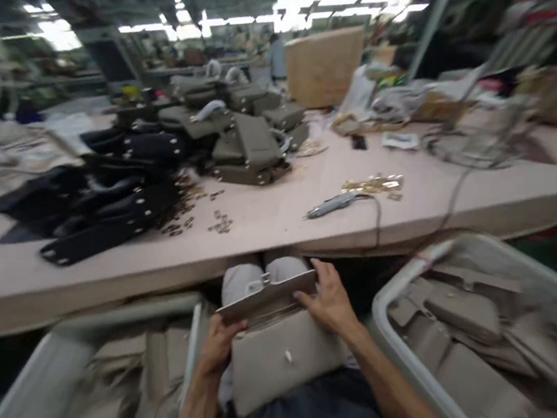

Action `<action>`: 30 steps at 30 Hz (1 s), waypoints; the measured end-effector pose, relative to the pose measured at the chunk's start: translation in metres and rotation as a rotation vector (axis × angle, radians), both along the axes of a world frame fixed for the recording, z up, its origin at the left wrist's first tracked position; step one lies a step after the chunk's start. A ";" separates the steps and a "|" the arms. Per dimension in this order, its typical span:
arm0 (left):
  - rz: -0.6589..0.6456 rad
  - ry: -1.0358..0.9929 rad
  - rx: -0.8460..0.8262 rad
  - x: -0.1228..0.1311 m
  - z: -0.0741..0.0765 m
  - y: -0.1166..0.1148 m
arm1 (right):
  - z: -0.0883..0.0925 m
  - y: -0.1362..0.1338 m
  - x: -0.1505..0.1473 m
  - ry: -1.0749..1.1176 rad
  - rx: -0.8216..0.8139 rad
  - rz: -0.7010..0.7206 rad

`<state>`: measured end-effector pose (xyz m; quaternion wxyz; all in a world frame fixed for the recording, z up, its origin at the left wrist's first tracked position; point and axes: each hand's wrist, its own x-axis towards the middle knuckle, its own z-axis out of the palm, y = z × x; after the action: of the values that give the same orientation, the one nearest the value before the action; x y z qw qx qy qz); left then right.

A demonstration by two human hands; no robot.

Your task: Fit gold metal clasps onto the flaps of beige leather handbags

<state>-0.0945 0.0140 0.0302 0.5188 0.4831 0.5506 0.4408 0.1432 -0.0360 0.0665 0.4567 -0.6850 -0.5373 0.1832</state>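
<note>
A taupe handbag (286, 357) rests on my lap with its flap lifted, and a small metal clasp shows on its front. My left hand (220, 343) pinches the flap's left corner between thumb and fingers. At the flap's right end, my right hand (329, 297) grips the edge, thumb toward the opening. The flap stands up and partly exposes the bag's inside. Beyond the flap, pale wrapped handle parts (244, 282) stick up by the table edge.
Bins with taupe bags stand left (191, 353) and right (388, 302) of me. On the table (266, 228) lie an electric screwdriver (332, 205), gold metal pieces (374, 184), small dark fittings (221, 222), black bags (109, 196) and olive bags (250, 142). A cardboard box (322, 66) stands behind.
</note>
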 end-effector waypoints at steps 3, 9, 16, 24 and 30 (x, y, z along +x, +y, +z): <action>0.024 -0.022 -0.105 -0.045 -0.004 -0.015 | -0.032 0.010 0.008 0.295 -0.190 0.188; -0.097 0.039 0.109 -0.033 0.016 0.016 | -0.048 0.003 0.022 0.402 -0.215 0.240; -0.042 0.021 0.000 0.010 0.065 0.037 | -0.051 0.009 0.021 0.370 -0.221 0.241; -0.013 -0.338 -0.349 0.053 0.044 0.039 | -0.051 0.029 0.023 0.273 -0.261 0.284; 0.037 -0.204 -0.233 0.047 0.001 0.023 | -0.005 0.076 0.107 0.211 -0.062 0.075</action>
<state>-0.0473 0.0374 0.0315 0.6166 0.3620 0.5512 0.4301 0.2501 0.0396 0.0612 0.4823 -0.6549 -0.5056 0.2879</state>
